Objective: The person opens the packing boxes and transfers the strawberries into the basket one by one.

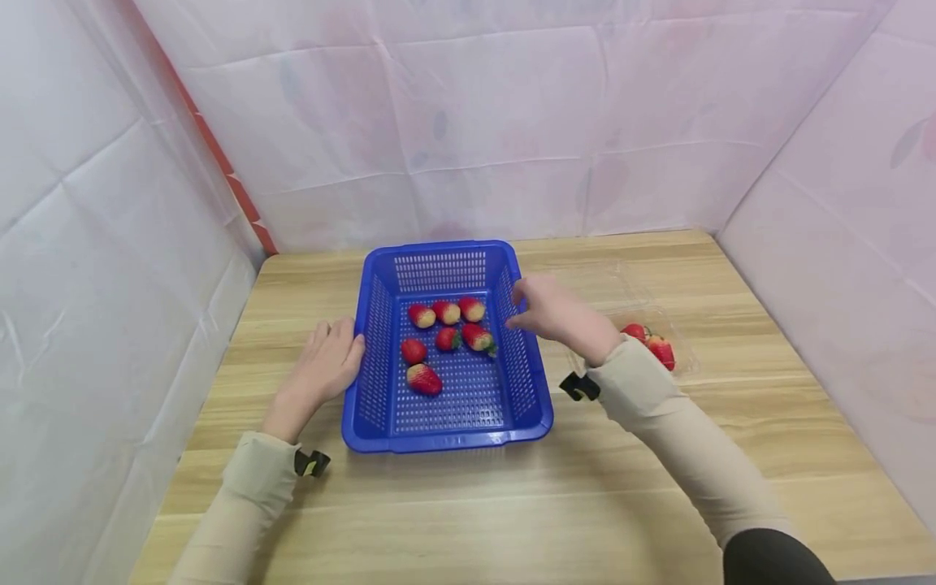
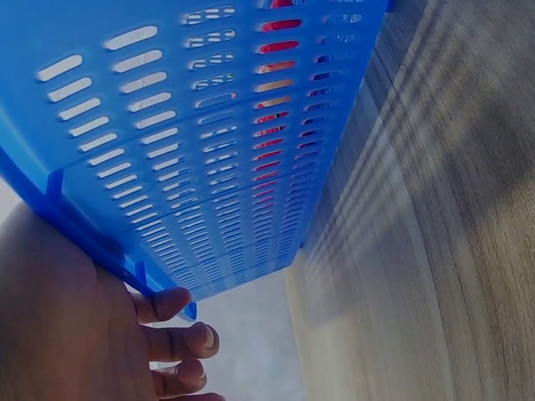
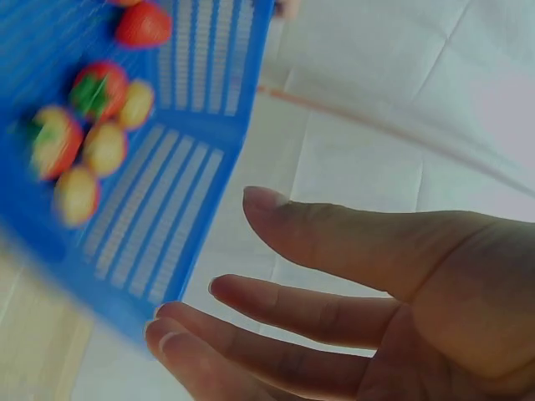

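Strawberries chilling in blue basket left of right hand (gaping, holding nothing); left hand touching rim loosely.

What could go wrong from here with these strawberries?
The right grip is beside the rim of the blue basket, so it might bump it, although the left grip touches the opposite side. The strawberries lie loose inside the basket, so a jolt could roll them together and perhaps bruise them. The right sleeve is close to the clear container, so it might brush or shift it.
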Demonstrator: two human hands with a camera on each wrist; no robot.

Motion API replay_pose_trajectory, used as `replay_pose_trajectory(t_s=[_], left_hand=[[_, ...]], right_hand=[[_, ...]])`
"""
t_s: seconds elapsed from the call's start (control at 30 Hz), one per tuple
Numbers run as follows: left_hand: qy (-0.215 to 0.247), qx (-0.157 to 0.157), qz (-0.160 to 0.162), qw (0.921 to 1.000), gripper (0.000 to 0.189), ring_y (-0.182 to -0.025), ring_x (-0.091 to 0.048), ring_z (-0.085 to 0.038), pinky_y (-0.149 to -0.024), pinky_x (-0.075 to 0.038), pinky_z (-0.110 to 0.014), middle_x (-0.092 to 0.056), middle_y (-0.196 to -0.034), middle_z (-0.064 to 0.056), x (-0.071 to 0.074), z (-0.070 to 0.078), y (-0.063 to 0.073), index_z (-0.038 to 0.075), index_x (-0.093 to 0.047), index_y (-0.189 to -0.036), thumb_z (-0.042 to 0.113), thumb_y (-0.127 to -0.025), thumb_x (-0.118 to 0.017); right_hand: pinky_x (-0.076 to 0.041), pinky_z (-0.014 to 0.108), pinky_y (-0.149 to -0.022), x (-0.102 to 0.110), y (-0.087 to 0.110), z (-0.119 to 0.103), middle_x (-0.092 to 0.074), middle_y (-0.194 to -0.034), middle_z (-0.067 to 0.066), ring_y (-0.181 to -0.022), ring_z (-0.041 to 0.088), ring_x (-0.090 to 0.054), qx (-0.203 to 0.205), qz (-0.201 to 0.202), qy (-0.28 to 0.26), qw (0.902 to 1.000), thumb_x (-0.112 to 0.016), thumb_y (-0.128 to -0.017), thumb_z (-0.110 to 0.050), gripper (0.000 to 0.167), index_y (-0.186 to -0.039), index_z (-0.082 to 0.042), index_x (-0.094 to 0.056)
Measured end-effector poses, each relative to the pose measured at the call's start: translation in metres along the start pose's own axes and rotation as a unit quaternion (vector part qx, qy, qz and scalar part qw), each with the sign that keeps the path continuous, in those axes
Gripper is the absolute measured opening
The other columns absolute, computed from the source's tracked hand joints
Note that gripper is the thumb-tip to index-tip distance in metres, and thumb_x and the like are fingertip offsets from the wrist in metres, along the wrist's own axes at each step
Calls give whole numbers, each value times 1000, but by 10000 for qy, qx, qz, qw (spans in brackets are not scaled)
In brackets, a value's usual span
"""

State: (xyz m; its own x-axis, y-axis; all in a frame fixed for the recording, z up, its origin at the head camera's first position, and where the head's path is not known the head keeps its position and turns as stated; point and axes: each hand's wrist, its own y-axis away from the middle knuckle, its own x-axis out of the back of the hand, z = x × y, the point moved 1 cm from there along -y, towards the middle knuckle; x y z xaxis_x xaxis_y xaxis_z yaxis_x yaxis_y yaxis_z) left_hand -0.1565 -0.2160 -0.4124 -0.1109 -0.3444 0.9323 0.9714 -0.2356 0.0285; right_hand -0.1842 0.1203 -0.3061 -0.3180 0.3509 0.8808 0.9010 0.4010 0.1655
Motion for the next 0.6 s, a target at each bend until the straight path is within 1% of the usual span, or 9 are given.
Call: replay_pose_trajectory(t_s=[0.13, 0.17, 0.27, 0.33, 0.37, 0.47, 0.53, 0.57, 0.6], left_hand=[[22, 3, 28, 10000, 32, -91, -38, -31, -78, -30, -43, -48, -96, -12, -1, 1, 0, 4, -44, -112, 30, -106, -27], [21, 5, 36, 10000, 32, -91, -38, -31, -79, -30, -43, -48, -97, -12, -1, 1, 0, 4, -44, -112, 30, -106, -27], [17, 7, 22, 10000, 33, -92, -38, -32, -79, -30, -43, -48, -97, -12, -1, 0, 0, 4, -44, -113, 31, -106, -27], [15, 15, 13, 10000, 34, -92, -38, -32, -79, -30, -43, -48, -97, -12, -1, -1, 0, 3, -44, -114, 31, -106, -27], [13, 19, 8, 10000, 34, -92, -38, -32, -79, -31, -43, -48, -97, -12, -1, -1, 0, 3, -44, -114, 31, -106, -27], [18, 20, 1, 10000, 34, -92, -38, -31, -79, -31, -43, -48, -97, -12, -2, -2, 0, 3, -44, -114, 31, -106, -26], [14, 4, 1, 10000, 34, -92, -38, -31, -79, -31, -43, -48, -97, -12, -2, -2, 0, 4, -44, -114, 31, -106, -26], [18, -5, 2, 10000, 34, -92, -38, -31, -79, -31, -43, -48, -97, -12, -2, -2, 0, 4, -44, -114, 31, -106, -26], [25, -14, 4, 10000, 34, -91, -39, -31, -78, -31, -43, -48, -97, -12, -2, -2, -1, 4, -44, -114, 31, -106, -26]], right_hand=[[-48, 48, -79, 8, 10, 27, -67, -97, 25, -84, 34, -60, -96, 242, 77, 9996, -75, -83, -10, 27, -96, 10, -64], [-48, 49, -82, 8, 13, 33, -67, -99, 26, -87, 36, -61, -116, 299, 112, 9994, -75, -82, -10, 28, -97, 11, -65], [-48, 52, -84, 10, 21, 51, -65, -103, 29, -91, 40, -62, -300, 328, 132, 9989, -74, -83, -10, 29, -100, 12, -64], [-47, 53, -85, 10, 26, 63, -65, -105, 30, -92, 40, -61, -446, 345, 134, 9983, -73, -82, -9, 31, -101, 13, -64], [-48, 51, -83, 9, 29, 69, -63, -107, 30, -89, 38, -62, -546, 342, 88, 9979, -73, -82, -9, 32, -103, 13, -64], [-54, 48, -66, 4, 38, 87, -63, -100, 30, -75, 32, -64, -1165, 134, -465, 9920, -66, -82, -4, 38, -115, 14, -58], [-54, 44, -53, 0, 44, 100, -61, -99, 31, -62, 26, -64, -1575, 25, -820, 9841, -61, -81, 0, 45, -122, 15, -54], [-53, 43, -49, -3, 47, 106, -61, -99, 31, -56, 24, -64, -1769, -16, -977, 9794, -59, -80, 2, 47, -125, 15, -51], [-53, 42, -46, -5, 49, 113, -61, -100, 33, -53, 23, -64, -1923, -37, -1111, 9750, -58, -79, 4, 49, -126, 15, -50]])
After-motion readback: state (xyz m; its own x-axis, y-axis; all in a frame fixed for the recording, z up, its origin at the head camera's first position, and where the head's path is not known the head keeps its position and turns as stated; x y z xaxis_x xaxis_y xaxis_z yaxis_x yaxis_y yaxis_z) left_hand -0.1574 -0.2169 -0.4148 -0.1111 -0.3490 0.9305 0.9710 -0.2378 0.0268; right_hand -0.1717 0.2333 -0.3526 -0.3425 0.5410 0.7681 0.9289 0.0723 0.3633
